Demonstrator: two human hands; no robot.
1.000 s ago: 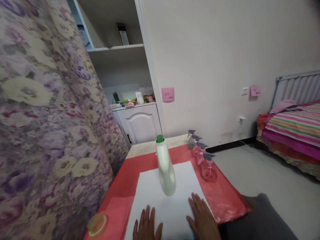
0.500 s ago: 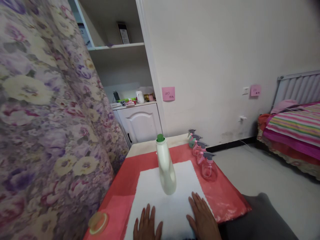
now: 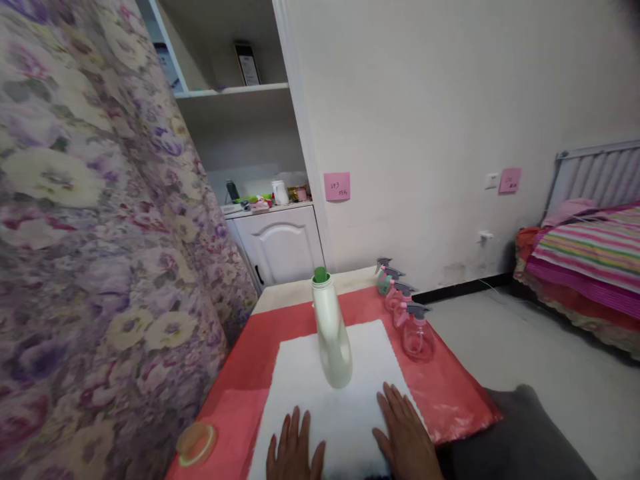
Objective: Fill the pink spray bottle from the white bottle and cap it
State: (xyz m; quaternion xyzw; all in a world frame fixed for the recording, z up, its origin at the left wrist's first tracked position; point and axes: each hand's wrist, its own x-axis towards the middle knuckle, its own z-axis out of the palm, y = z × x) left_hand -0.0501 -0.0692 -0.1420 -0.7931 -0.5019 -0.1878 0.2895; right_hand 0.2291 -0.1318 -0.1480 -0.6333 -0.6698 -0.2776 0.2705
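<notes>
My left hand point(image 3: 293, 448) lies flat, fingers stretched, on the near edge of a white cloth point(image 3: 360, 363). My right hand point(image 3: 406, 437) rests flat on the cloth's near right corner, fingers together and extended. Neither hand holds anything. A tall white bottle point(image 3: 331, 337) with a green opening stands upright on the cloth just beyond my hands. The cloth covers a red plastic sheet point(image 3: 250, 360) on the table. A row of pink spray bottles point(image 3: 417, 333) with grey triggers stands along the table's right edge.
A floral curtain point(image 3: 90, 233) hangs close on the left. A round orange lid point(image 3: 197, 444) lies at the table's near left. Behind stand a white cabinet point(image 3: 277, 243) with shelves and a wall. A bed with striped bedding point(image 3: 585, 260) is at far right.
</notes>
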